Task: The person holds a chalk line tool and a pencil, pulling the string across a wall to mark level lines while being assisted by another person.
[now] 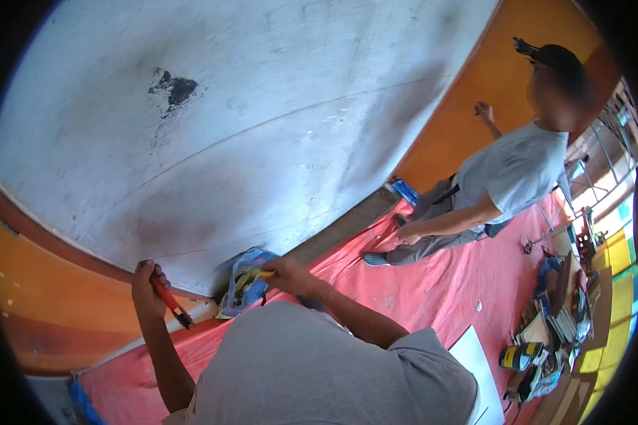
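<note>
My left hand is closed around a red-handled tool in front of the lower left edge of a large whitish wall panel. The tool's dark metal end points down and to the right; its exact kind does not show clearly. Closed fingers of my right hand hold a small yellow object, mostly covered by the hand. Just beyond it, at the foot of the panel, sits a bluish see-through plastic bag with mixed items inside.
Another person in a grey shirt and dark cap stands at the right, facing the panel. Red sheeting covers the floor. A white board, a dark and yellow can and piled scraps lie at the right.
</note>
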Tool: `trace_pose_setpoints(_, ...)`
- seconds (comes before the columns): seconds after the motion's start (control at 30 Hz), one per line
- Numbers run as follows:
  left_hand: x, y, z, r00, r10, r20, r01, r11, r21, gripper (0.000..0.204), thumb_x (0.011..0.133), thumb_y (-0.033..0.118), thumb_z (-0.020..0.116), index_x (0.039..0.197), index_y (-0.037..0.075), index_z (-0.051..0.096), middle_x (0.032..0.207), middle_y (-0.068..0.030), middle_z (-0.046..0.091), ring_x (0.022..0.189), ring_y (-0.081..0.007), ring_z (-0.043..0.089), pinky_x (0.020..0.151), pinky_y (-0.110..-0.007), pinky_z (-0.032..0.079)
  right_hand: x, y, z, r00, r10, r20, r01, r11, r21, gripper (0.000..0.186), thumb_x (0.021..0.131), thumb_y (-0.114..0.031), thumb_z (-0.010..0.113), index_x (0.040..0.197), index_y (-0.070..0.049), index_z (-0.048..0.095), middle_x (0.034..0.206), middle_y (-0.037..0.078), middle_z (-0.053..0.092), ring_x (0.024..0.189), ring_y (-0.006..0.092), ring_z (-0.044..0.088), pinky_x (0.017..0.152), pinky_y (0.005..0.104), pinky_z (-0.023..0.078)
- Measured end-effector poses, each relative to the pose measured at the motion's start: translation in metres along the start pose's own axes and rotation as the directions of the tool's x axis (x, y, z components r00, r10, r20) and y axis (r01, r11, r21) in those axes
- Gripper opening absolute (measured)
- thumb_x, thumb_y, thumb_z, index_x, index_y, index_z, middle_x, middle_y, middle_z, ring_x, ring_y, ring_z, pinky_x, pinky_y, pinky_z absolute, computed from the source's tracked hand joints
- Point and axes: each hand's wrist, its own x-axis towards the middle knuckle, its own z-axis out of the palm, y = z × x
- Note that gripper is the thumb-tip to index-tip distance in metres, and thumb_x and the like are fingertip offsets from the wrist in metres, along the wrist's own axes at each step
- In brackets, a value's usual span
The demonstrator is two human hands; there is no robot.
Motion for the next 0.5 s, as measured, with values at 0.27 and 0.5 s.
trace_pose_setpoints(0.27, -0.008, -0.06, 0.095, 0.926, -0.267, 0.268, 0.313, 0.938, -0.147, 0.012, 0.096, 0.02, 0.065, 0.092, 0.012, 0.056, 0.078, -0.0014, 0.057, 0.064, -0.0134, 0.054, 0.057, -0.03, 0.048, -0.027, -0.129, 0.046, 0.998, -0.038, 0.053, 0.036, 0.998, 0.044, 0.051, 0.093, -0.028, 0.073, 0.13, 0.004, 0.055, 0.115, 0.019, 0.067, 0.096, 0.028, 0.065, 0.084, 0.039, 0.053)
trace_pose_setpoints(0.5, -0.044, -0.066, 0.138, 0.867, -0.351, 0.354, 0.407, 0.908, -0.098, 0.014, 0.097, 0.015, 0.065, 0.096, 0.01, 0.052, 0.08, -0.0044, 0.059, 0.066, -0.0158, 0.057, 0.058, -0.032, 0.049, -0.068, -0.148, 0.055, 0.921, 0.382, -0.074, -0.34, 0.883, 0.323, 0.069, 0.093, -0.024, 0.075, 0.144, -0.001, 0.036, 0.114, 0.02, 0.064, 0.1, 0.0196, 0.064, 0.077, 0.0338, 0.054)
